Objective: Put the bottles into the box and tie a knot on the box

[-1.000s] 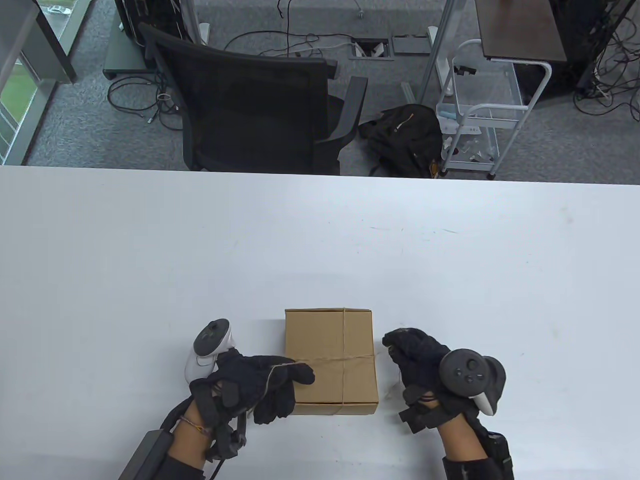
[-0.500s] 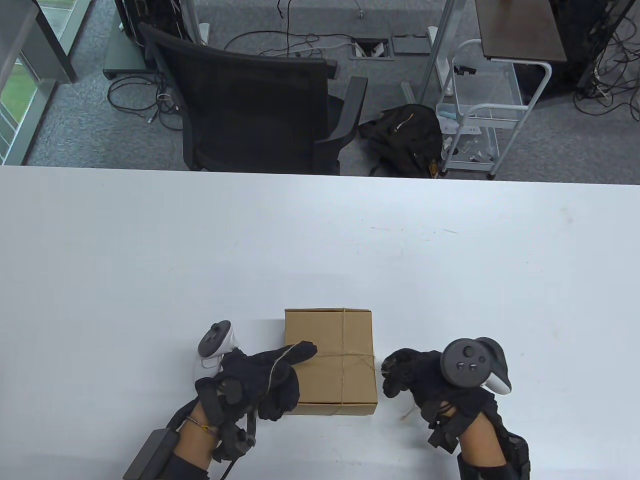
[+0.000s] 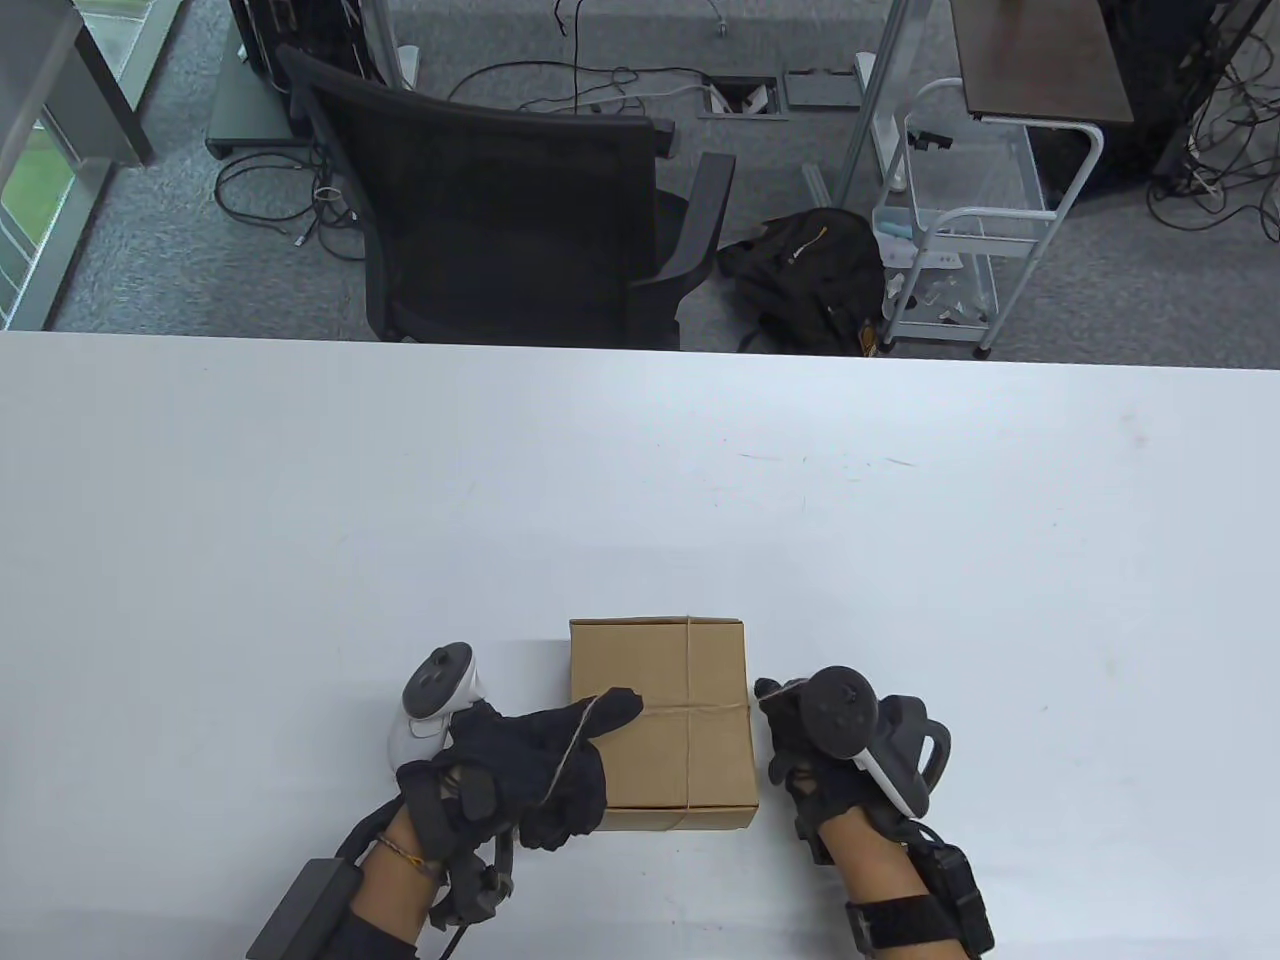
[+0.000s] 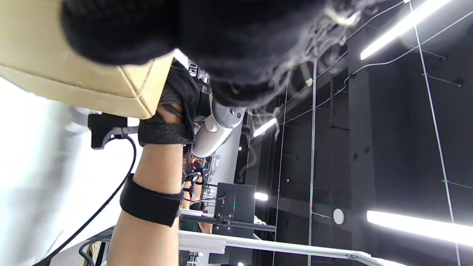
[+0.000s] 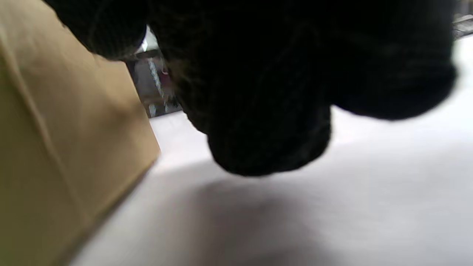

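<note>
In the table view, the box (image 3: pixel 660 722) sits closed in the lower middle of the frame, on the white table (image 3: pixel 300 520), with twine (image 3: pixel 690 712) crossed over its lid. The bottles do not show; probably they are inside. Your left hand (image 3: pixel 520 765) lies on the left part of the lid, one finger stretched along the twine, I think to keep it tight, and a loose end runs over the glove. Your right hand (image 3: pixel 810 745) is beside the right wall, fingers curled.

In the left wrist view, the box (image 4: pixel 74 70) fills the upper left under your glove.

In the right wrist view, blurred, the box (image 5: pixel 63 147) stands left; whether your fingers (image 5: pixel 266 111) pinch twine, I cannot tell.
</note>
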Available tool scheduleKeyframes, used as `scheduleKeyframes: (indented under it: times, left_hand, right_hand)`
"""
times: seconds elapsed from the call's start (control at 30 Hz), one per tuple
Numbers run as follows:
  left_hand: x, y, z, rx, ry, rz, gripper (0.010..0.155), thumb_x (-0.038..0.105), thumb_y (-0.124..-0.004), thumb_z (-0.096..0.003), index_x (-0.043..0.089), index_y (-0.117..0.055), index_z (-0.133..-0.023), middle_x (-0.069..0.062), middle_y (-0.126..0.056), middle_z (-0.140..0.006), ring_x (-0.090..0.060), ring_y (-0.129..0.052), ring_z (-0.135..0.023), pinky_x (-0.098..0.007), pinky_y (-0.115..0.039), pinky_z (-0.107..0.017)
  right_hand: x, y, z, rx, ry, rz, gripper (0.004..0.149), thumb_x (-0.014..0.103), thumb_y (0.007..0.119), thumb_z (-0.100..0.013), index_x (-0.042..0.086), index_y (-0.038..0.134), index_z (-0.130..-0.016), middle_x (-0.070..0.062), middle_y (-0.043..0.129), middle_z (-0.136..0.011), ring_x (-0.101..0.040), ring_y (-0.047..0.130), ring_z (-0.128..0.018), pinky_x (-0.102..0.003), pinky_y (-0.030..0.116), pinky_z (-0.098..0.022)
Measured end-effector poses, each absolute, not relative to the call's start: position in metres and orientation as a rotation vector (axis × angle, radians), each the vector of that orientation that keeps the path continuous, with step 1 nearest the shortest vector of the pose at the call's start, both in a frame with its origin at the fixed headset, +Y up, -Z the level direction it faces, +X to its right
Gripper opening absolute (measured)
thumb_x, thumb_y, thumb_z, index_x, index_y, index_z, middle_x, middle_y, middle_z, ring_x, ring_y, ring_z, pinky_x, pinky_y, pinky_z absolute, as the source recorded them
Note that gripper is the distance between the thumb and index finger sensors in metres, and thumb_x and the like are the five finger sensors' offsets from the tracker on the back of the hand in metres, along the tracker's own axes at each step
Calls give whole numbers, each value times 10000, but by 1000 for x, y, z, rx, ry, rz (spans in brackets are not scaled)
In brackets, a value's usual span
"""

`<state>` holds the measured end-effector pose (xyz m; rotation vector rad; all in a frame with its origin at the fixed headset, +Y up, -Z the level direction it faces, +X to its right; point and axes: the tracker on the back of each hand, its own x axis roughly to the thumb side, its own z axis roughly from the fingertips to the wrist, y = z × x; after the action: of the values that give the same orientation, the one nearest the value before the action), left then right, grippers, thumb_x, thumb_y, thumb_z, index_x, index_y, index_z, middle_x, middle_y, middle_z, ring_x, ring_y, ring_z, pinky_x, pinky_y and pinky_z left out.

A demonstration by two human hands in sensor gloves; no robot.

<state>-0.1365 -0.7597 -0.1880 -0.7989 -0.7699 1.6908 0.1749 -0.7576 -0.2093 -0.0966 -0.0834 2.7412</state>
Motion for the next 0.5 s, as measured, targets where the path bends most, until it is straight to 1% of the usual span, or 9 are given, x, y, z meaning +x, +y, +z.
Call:
scheduleKeyframes:
  times: [0.1, 0.13, 0.2, 0.23, 0.27, 0.33, 0.37, 0.4, 0.5]
  left_hand:
    - [-137, -759, -189, -776, -746, 1694, 694, 430, -825, -552, 373, -500, -1162, -3, -1080, -631, -19, -1020, -203, -332, -938, -285]
    - [-137, -759, -189, -772, -734, 1694, 703, 442, -826, -552, 369, -489, -1165, -4, -1075, -638, -17, -1019, -208, -329, -937, -289]
    - [-137, -759, -190, -748, -714, 1684, 711, 454, -830, -550, 369, -483, -1166, -4, -1073, -637, -13, -1018, -205, -326, -938, -284]
    - [-137, -759, -190, -740, -687, 1668, 701, 463, -814, -560, 364, -479, -1168, -10, -1070, -640, -12, -1017, -205, -324, -938, -284]
    - [-138, -757, -190, -706, -667, 1649, 696, 465, -809, -560, 364, -484, -1166, -12, -1071, -638, -12, -1016, -200, -324, -938, -280]
    - [-138, -754, -190, -669, -641, 1605, 696, 478, -809, -559, 358, -489, -1165, -20, -1073, -628, -9, -1017, -187, -320, -940, -267]
    - [-139, -753, -189, -640, -608, 1557, 693, 485, -800, -559, 357, -489, -1165, -24, -1074, -627, -7, -1016, -184, -318, -941, -263]
    - [-138, -751, -189, -602, -602, 1523, 687, 491, -797, -558, 358, -501, -1163, -18, -1078, -615, 2, -1016, -175, -311, -944, -253]
    - [-138, -743, -187, -563, -546, 1437, 667, 519, -765, -570, 333, -522, -1162, -35, -1080, -604, 2, -1019, -170, -309, -946, -245]
  right_hand:
    - [175, -750, -206, 25, -223, 2623, 714, 561, 603, -462, 16, 944, -773, -233, 1022, -636, -281, 1049, -344, -466, 897, -286]
    - [174, -748, -205, 142, -259, 2575, 730, 568, 587, -463, 20, 888, -839, -239, 972, -726, -326, 1026, -428, -502, 868, -347]
    - [172, -741, -201, 210, -371, 2506, 744, 581, 572, -463, 37, 837, -896, -235, 912, -822, -393, 969, -557, -555, 813, -436]
    - [170, -738, -200, 361, -365, 2440, 747, 586, 575, -461, 61, 775, -954, -227, 819, -929, -459, 864, -699, -609, 732, -518]
    - [167, -735, -197, 399, -408, 2385, 758, 580, 589, -461, 50, 730, -985, -239, 761, -972, -498, 790, -762, -642, 674, -556]
    - [160, -730, -195, 537, -385, 2338, 760, 588, 592, -456, 79, 699, -1010, -209, 692, -1034, -509, 664, -868, -654, 627, -597]
    - [153, -727, -190, 636, -369, 2304, 763, 578, 614, -453, 72, 684, -1020, -210, 630, -1069, -522, 545, -924, -686, 527, -636]
    - [150, -725, -186, 660, -387, 2328, 768, 585, 615, -450, 84, 677, -1028, -196, 614, -1087, -524, 508, -947, -706, 494, -649]
    - [135, -721, -177, 886, -322, 2368, 761, 574, 648, -448, 117, 623, -1056, -173, 542, -1124, -512, 428, -985, -724, 440, -666]
